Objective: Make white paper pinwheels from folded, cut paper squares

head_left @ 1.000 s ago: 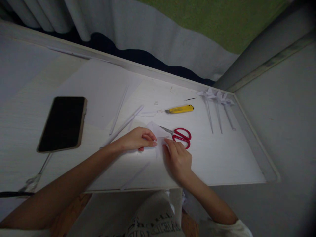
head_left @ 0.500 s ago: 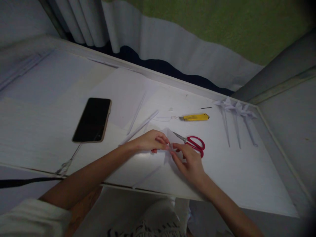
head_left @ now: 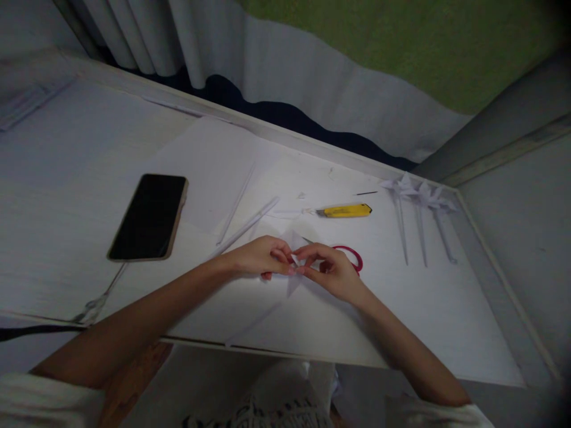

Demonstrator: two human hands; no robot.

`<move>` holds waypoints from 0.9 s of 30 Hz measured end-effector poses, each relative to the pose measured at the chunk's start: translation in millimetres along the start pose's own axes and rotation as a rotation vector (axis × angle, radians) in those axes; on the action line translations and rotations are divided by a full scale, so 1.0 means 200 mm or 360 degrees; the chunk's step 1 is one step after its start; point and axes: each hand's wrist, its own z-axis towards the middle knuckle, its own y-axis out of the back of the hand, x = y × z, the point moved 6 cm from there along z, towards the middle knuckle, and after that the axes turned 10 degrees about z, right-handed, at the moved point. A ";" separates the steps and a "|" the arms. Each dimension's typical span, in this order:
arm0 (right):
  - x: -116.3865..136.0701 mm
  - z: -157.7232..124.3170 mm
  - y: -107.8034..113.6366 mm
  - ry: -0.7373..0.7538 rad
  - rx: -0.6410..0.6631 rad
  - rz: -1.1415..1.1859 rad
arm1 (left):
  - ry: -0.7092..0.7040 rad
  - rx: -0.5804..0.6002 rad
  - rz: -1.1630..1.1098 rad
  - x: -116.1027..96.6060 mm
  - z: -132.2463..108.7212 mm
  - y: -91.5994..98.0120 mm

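Note:
At the middle of the white table, a small folded piece of white paper is held up between both hands. My left hand pinches its left side, fingers curled. My right hand pinches its right side, fingertips meeting those of the left. Red-handled scissors lie just behind my right hand, partly hidden by it. A yellow utility knife lies further back.
A black phone lies at the left on the table. Rolled paper sticks lie behind my left hand. Three paper pinwheels on sticks rest at the back right. A thin paper stick lies near the front edge. A curtain hangs behind.
My right hand has lifted from pressing the paper flat on the table and now pinches it together with my left hand. The camera view shifted slightly.

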 end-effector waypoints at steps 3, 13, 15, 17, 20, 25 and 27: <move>-0.04 0.01 0.01 -0.0130 0.0004 0.0161 | 0.0022 -0.0002 -0.0006 0.00 0.00 0.00; -0.18 0.00 0.04 -0.0491 -0.0177 0.0590 | 0.0031 0.0000 0.0013 -0.02 -0.02 0.01; -0.20 -0.01 0.03 -0.0529 -0.0223 0.0545 | 0.0033 0.0007 0.0019 -0.02 -0.02 0.02; -0.21 -0.02 0.03 -0.0538 -0.0262 0.0496 | 0.0025 0.0010 0.0027 -0.03 -0.02 0.02; -0.20 -0.03 0.02 -0.0511 -0.0297 0.0409 | -0.0001 0.0008 0.0045 -0.04 -0.02 0.02; -0.16 -0.04 0.01 -0.0440 -0.0227 0.0337 | -0.0011 -0.0012 0.0095 -0.05 -0.02 0.02; -0.14 -0.04 0.01 -0.0427 -0.0157 0.0312 | -0.0021 -0.0003 0.0096 -0.05 -0.02 0.02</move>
